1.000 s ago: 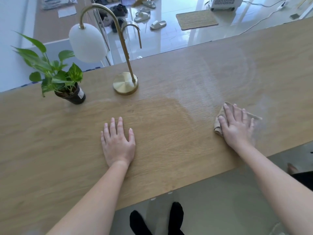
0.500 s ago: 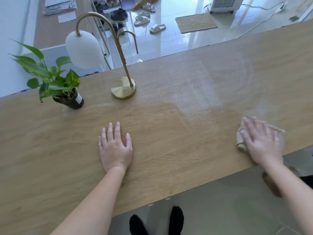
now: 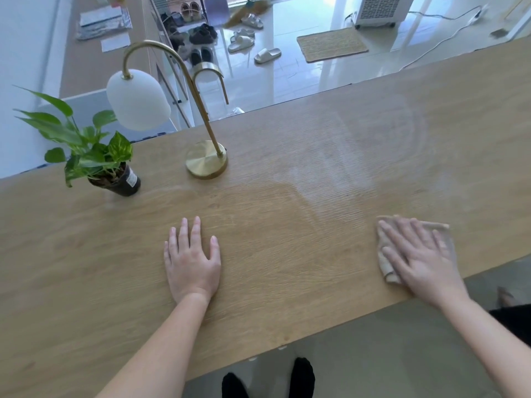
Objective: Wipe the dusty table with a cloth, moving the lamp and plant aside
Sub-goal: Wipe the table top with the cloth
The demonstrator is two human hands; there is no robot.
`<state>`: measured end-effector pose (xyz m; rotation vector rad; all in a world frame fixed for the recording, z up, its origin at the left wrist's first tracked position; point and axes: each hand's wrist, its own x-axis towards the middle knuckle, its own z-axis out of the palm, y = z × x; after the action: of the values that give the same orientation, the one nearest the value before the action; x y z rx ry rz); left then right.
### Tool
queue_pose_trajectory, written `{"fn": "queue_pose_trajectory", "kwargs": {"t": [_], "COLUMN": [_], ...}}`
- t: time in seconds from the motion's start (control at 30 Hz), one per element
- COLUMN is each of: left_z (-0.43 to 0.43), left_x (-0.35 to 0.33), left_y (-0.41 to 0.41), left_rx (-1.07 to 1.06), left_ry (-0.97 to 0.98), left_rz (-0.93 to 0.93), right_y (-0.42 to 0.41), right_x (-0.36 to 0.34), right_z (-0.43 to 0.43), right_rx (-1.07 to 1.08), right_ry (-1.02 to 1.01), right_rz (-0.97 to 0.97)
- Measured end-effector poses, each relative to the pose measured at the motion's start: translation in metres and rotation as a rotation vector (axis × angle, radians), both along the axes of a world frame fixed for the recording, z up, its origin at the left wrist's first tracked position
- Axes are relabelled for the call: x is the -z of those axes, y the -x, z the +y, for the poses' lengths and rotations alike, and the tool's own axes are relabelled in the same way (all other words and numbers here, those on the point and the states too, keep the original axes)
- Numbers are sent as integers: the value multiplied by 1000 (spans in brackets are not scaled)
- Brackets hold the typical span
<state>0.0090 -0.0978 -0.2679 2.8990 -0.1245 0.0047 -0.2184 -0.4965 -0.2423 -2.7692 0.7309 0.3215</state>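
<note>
A long wooden table [image 3: 273,277] fills the view, with pale dust over its right half and cleaner wood on the left. My right hand [image 3: 422,254] lies flat on a beige cloth [image 3: 386,271] near the table's front edge at the right. My left hand [image 3: 191,259] rests flat and spread on the bare wood at the centre, holding nothing. A brass lamp [image 3: 205,163] with a white shade stands at the back left. A small potted plant [image 3: 100,165] in a black pot stands left of the lamp.
Beyond the table's far edge lies a glossy tiled floor with shoes, slippers, a doormat [image 3: 332,44] and a white appliance [image 3: 379,10] with a cable. My feet in black socks [image 3: 270,379] show below the front edge.
My right hand slid the cloth to the right and toward the front edge, then back a little to the left. My left hand, the lamp and the plant stayed in place.
</note>
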Motion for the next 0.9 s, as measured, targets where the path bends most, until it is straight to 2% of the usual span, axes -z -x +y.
{"fn": "queue_pose_trajectory", "kwargs": {"t": [0.1,0.17,0.23,0.33,0.4,0.47,0.53,0.6,0.7,0.77,0.83,0.9], "left_z": [0,0,0,0,0,-1,-1,0,0,1,2,2], "left_x": [1,2,1,3,2,2,3,2,3,5,6,7], "left_y": [-1,-1,-1,0,0,0,-1,-1,-3,-4,-4,-4], "left_rx": [-1,-5,-10,-13,-9,-9,-15,-9,2,0,10,9], "left_ry": [-8,-3,5,-2,3,3,2,4,-4,-4,-11,-10], "left_rz": [2,-4,-18,-16,-12,-15,-17,-8,-14,-16,-10,-13], "right_y": [-42,-84,-121,-137,-106,-61,-39,-46,-104,-152,-189,-204], "right_x": [2,4,7,8,6,3,-1,-3,0,1,2,3], "right_z": [-33,-27,-5,51,88,95,69,34,4,11,39,76], "right_rx": [279,373,325,37,-171,-267,-257,-133,127,226,179,-8], "right_ry": [20,28,-4,-15,-37,-47,-29,-15,4,-2,-11,-10], "right_rz": [-42,-48,-58,-39,-25,-12,1,8,-16,-27,-13,-19]}}
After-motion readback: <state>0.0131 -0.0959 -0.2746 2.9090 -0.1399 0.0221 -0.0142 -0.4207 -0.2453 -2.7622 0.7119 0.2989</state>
